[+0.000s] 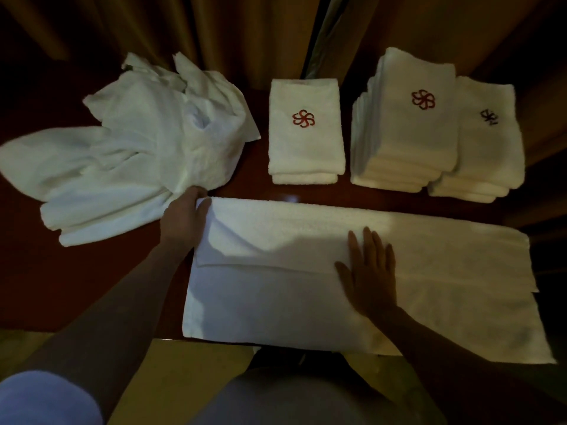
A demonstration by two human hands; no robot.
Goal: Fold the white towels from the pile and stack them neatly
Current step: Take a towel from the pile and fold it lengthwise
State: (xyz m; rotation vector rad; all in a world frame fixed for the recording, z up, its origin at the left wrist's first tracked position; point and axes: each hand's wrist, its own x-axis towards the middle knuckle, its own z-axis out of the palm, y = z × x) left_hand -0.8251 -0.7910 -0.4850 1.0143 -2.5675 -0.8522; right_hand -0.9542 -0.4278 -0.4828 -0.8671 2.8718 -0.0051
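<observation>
A long white towel [276, 296] lies spread across the near part of the dark table, its far half folded over toward me. My left hand [183, 219] grips the towel's far left corner. My right hand [372, 271] lies flat with straight fingers on the towel's middle, pressing the fold. A loose pile of unfolded white towels [132, 148] sits at the far left. Folded stacks stand at the back: a small stack [305, 148] with a red flower logo, a tall stack [408, 133] with the same logo, and a lower stack [487, 154] with a dark logo.
The dark red-brown table [76, 286] ends at a near edge just under the towel, whose right end overhangs it. Brown curtains [214, 32] hang behind the table. My lap and a pale sleeve [46, 400] fill the bottom of the view.
</observation>
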